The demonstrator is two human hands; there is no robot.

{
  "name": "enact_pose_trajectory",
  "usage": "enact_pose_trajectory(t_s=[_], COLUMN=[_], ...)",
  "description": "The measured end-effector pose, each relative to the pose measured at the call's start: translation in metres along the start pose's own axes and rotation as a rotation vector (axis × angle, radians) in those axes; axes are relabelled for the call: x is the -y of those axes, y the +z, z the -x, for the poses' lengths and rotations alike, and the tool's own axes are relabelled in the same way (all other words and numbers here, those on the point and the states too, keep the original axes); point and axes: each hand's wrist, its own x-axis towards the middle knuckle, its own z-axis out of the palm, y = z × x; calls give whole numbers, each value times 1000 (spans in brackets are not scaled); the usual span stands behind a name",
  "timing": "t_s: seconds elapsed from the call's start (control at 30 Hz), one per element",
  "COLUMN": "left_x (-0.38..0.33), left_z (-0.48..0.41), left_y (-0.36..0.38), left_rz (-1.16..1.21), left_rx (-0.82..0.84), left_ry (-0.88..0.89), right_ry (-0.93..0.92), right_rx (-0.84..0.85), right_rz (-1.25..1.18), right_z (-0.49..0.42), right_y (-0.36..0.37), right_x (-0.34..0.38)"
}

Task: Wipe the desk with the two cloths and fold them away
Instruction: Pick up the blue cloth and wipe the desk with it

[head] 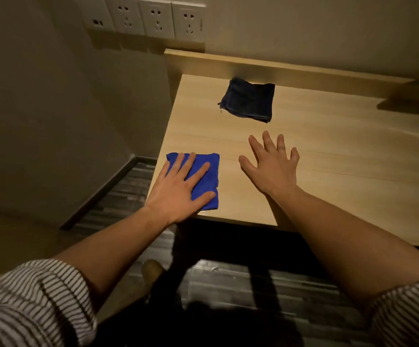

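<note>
No legible text, labels or nos. anywhere; wall sockets (153, 18) show no readable marks.

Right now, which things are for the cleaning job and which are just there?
For the job:
- bright blue cloth, folded, under the flat left hand
- dark navy cloth, folded, lying alone further back
- desk to be wiped
- right hand, open, holding nothing

Just there:
- wall sockets
- raised ledge behind the desk
- floor

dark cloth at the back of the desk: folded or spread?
Folded. The dark cloth lies as a compact square on the desk, with stacked layer edges showing along its near side. Neither hand touches it.
</note>
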Motion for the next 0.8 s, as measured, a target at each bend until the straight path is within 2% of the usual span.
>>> enact_pose_trajectory(t_s=[0.13,0.2,0.27,0.4,0.47,0.53,0.6,0.7,0.8], left_x=[-21,-35,-51,-79,-87,-90,-88,-84,-87], left_z=[36,54,73,90,74,39,-10,-91,-141], left_y=[5,6,5,-10,-29,-51,-68,-76,-52], left_rz=[14,108,239,665,881,962,880,632,218], left_rx=[-35,-102,-157,-106,-109,-163,-230,-269,-28], left_ry=[-11,8,16,-54,-58,-44,-28,6,20], right_ry=[-65,-128,-182,-226,-203,-164,-134,-129,-129], right_rx=[-26,-27,-14,-6,-37,-69,-90,-128,-151], right_rz=[-92,-108,-150,-207,-254,-273,-251,-281,-313], right_z=[12,22,32,44,45,45,45,47,47], right_y=[-8,-9,-10,-10,-8,-6,-4,-1,1], right_x=[-5,-14,-24,-41,-44,-43,-41,-42,-43])
